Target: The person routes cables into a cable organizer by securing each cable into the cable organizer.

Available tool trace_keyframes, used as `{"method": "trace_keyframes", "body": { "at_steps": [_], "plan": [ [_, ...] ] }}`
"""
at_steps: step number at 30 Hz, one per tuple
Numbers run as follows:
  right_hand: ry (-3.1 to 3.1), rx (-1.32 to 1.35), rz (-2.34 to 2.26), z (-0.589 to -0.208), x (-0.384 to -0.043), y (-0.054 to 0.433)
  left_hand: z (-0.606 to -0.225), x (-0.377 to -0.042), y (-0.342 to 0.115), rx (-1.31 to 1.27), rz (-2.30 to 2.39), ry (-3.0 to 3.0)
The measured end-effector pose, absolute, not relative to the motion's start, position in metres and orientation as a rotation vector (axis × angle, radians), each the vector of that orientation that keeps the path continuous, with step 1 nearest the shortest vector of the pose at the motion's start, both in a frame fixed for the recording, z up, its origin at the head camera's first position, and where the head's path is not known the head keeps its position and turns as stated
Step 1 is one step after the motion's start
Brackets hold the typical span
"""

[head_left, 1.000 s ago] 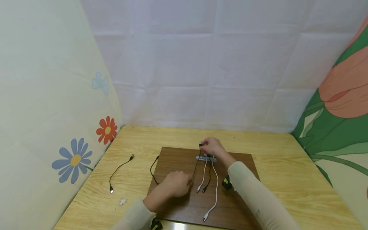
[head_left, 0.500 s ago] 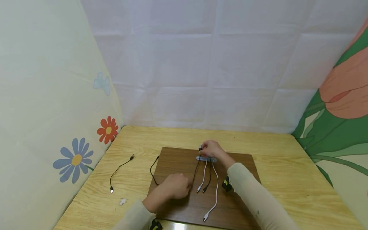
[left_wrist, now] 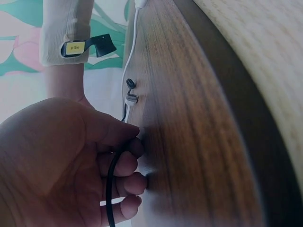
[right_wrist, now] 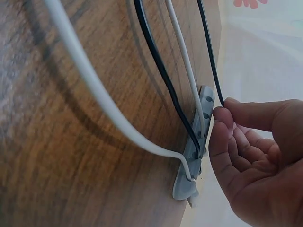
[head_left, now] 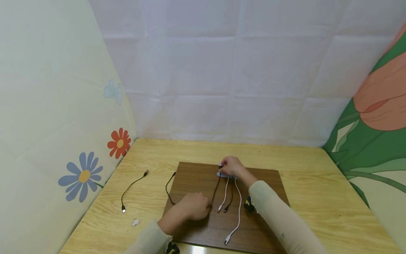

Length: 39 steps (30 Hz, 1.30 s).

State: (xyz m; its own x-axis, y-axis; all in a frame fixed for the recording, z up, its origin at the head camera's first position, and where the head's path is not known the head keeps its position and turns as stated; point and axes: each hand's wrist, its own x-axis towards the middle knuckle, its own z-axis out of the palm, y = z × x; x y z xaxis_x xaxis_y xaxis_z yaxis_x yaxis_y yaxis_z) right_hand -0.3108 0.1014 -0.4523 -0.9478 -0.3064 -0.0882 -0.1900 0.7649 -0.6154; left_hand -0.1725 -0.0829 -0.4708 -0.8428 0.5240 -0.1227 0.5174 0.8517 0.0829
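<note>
My right hand [head_left: 233, 166] pinches a black USB cable [right_wrist: 210, 52] between thumb and fingertips, just below its plug [head_left: 220, 165]. That hand is beside a grey cable clip strip [right_wrist: 207, 97] at the board's far side. Farther down the same cable, my left hand [head_left: 194, 205] grips it with curled fingers; in the left wrist view the black cord [left_wrist: 110, 189] crosses its fingers. Two white cables [right_wrist: 90, 80] and another black cable [right_wrist: 161, 71] sit in slots of the strip. The held cord lies beside the strip's far end; whether it touches a slot is hidden.
The strip is on a dark brown board [head_left: 190, 176] on a light wooden table [head_left: 317, 183]. To the left lie a short black cable [head_left: 130, 187] and a small white scrap [head_left: 135, 222]. Another black cord [head_left: 167, 187] runs past the board's left edge behind my left forearm.
My right hand has come down and slightly nearer, bringing the plug lower towards the clip strip. My left hand has stayed almost still, with its grip on the cable.
</note>
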Motion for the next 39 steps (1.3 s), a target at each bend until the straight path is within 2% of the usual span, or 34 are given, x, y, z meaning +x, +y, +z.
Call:
{"method": "trace_keyframes", "body": {
  "at_steps": [11,39],
  "plan": [
    [2.867,-0.459,-0.822,-0.458,-0.313,0.098,-0.469,-0.175,-0.080,0.798,0.145,2.835],
    [2.918,-0.303,-0.646,-0.457,-0.313,0.087,-0.470,-0.183,-0.086,0.885,0.278,2.692]
  ]
}}
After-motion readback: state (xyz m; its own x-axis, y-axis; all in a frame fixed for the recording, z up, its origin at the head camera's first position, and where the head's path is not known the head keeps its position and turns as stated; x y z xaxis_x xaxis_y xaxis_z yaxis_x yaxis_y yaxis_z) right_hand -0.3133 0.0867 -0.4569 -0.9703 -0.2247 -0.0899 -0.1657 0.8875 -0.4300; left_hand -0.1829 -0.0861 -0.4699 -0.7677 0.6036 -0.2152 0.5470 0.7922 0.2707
